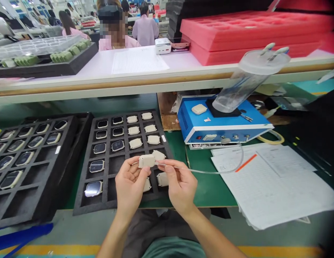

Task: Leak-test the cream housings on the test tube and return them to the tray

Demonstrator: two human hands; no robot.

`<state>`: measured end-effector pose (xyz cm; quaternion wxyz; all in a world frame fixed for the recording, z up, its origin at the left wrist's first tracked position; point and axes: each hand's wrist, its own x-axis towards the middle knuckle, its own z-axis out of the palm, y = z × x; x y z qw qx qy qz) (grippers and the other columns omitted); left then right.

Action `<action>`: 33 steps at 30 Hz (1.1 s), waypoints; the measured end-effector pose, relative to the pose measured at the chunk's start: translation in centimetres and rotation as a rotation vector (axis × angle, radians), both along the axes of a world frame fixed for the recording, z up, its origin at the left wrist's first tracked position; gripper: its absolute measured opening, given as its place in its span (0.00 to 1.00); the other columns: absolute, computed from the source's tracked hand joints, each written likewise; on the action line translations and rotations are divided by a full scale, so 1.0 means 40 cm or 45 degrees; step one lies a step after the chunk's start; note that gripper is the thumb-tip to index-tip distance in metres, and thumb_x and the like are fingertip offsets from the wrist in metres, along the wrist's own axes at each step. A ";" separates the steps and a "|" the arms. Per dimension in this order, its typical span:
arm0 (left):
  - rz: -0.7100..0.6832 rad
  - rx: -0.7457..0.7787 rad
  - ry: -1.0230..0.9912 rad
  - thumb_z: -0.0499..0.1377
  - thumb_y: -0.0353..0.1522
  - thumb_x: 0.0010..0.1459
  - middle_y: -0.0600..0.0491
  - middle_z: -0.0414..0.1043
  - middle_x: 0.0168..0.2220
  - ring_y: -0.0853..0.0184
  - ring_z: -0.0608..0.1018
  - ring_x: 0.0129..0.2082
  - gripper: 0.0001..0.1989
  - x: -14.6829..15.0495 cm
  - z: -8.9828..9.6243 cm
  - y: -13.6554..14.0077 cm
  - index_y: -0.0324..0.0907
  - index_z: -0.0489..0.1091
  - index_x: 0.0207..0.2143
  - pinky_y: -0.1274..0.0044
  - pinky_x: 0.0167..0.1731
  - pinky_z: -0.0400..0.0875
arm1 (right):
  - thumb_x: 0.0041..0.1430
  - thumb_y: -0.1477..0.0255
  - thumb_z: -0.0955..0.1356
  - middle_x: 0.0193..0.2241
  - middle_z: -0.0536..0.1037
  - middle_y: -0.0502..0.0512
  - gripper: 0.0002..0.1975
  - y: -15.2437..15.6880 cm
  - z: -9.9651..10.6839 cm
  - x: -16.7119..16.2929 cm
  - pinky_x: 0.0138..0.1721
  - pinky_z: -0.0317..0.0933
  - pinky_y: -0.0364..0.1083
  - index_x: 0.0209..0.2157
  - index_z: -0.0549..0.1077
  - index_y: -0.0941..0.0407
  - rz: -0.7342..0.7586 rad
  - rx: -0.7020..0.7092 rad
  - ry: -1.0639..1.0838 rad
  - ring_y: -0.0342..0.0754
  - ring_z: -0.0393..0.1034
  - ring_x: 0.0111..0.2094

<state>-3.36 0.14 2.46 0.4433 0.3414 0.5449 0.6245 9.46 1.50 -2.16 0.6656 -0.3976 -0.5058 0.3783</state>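
My left hand [131,181] grips a cream watch case [146,161] between thumb and fingers, over the black foam tray [82,195]. Pinched in my right hand [181,182] is the end of a clear thin tube [207,172]; its tip meets the right side of the case. The tube curves back to the front of a blue box-shaped machine [226,129]. In the tray's cells below lie dark-screened watches [97,166] on the left and cream cases [136,143] on the right. My hands partly cover the tray's lower right cells.
Another foam tray [41,182] of watches stands at the left. A single cream case [199,109] and a clear cylinder [234,93] rest on the machine. Papers [277,190] lie at the right. A shelf [140,82] crosses above, bearing red foam trays [236,36]. People sit beyond.
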 end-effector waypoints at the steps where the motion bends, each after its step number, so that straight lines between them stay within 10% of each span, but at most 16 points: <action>1: -0.002 0.004 -0.005 0.76 0.37 0.51 0.46 0.87 0.40 0.65 0.88 0.35 0.22 0.001 -0.001 -0.001 0.39 0.73 0.43 0.78 0.37 0.84 | 0.72 0.70 0.69 0.40 0.87 0.55 0.08 0.000 0.001 0.000 0.43 0.82 0.47 0.43 0.83 0.52 -0.006 -0.006 0.009 0.49 0.86 0.38; 33: -0.031 -0.043 0.037 0.76 0.41 0.51 0.42 0.87 0.42 0.56 0.89 0.41 0.24 0.008 0.008 -0.006 0.40 0.72 0.44 0.70 0.44 0.85 | 0.73 0.70 0.69 0.39 0.86 0.55 0.07 -0.004 0.011 -0.005 0.42 0.84 0.47 0.42 0.82 0.53 -0.022 -0.061 0.102 0.49 0.86 0.37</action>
